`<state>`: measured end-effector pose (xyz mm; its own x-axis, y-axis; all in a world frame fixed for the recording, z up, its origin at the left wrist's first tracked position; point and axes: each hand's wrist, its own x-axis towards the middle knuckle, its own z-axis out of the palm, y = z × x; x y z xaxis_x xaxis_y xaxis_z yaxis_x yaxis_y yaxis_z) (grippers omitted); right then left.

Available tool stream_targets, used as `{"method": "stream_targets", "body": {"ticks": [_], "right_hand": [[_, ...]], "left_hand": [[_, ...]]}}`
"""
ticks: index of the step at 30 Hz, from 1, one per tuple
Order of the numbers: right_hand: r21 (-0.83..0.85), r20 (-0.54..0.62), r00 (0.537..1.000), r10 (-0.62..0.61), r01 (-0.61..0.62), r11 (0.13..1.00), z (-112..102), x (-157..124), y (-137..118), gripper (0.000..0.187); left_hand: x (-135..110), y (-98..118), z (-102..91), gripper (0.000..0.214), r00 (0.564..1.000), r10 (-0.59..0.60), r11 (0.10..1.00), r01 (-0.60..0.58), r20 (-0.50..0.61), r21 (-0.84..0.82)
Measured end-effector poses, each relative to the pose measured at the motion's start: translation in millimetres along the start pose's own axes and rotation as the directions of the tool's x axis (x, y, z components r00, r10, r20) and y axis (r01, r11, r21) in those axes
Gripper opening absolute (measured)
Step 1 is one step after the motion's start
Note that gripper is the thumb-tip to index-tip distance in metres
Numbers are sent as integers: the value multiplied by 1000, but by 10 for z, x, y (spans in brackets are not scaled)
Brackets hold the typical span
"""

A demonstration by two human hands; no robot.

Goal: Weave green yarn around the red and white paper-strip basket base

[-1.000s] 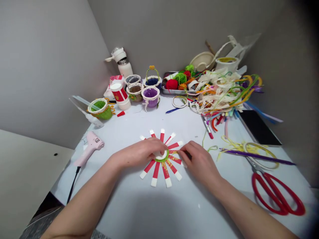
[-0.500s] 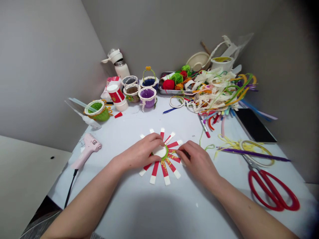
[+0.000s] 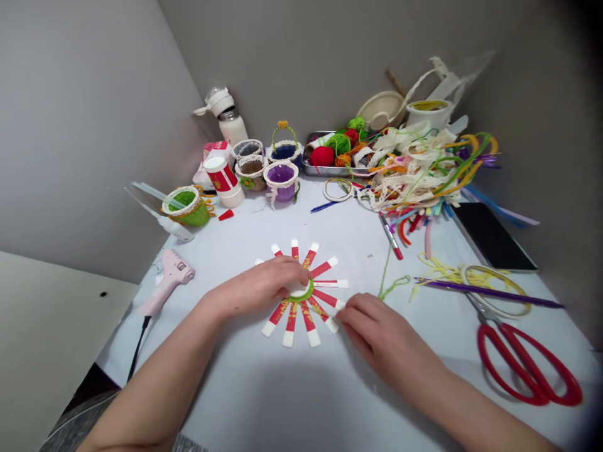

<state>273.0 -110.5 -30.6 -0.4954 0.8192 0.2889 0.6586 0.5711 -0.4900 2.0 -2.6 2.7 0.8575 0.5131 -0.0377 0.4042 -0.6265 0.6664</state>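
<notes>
Red-and-white cup strips (image 3: 301, 295) ringed in green yarn (image 3: 306, 296), red scissors (image 3: 527, 367), pink glue gun (image 3: 167, 280)

Centre: paper fan (image 3: 307, 320).
6 o'clock: table (image 3: 282, 402), open.
3 o'clock: scissors (image 3: 487, 342).
12 o'clock: baskets (image 3: 281, 179), ribbon heap (image 3: 414, 169).
9 o'clock: glue gun (image 3: 169, 276).

my only view rides on the person's head, looking forward and down across the pale white tabletop (image 3: 264, 389) into the corner where two plain grey walls (image 3: 301, 56) meet. it sits close: both bare forearms come in from the bottom edge, the left hand (image 3: 264, 285) and right hand (image 3: 377, 329) lie mid-frame, and the red-handled steel scissors (image 3: 522, 364) curve at the wide lens's right rim.
</notes>
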Motion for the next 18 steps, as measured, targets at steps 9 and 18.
{"method": "stream_targets", "body": {"ticks": [9, 18], "right_hand": [[-145, 102, 991, -86, 100, 984, 66, -123, -182, 29], [-180, 73, 995, 60, -46, 983, 80, -120, -43, 22]], "left_hand": [[-1, 39, -40, 39, 1000, -14, 999, 14, 10, -29], [-13, -22, 6, 36, 1000, 4, 1000, -4, 4, -29]]}}
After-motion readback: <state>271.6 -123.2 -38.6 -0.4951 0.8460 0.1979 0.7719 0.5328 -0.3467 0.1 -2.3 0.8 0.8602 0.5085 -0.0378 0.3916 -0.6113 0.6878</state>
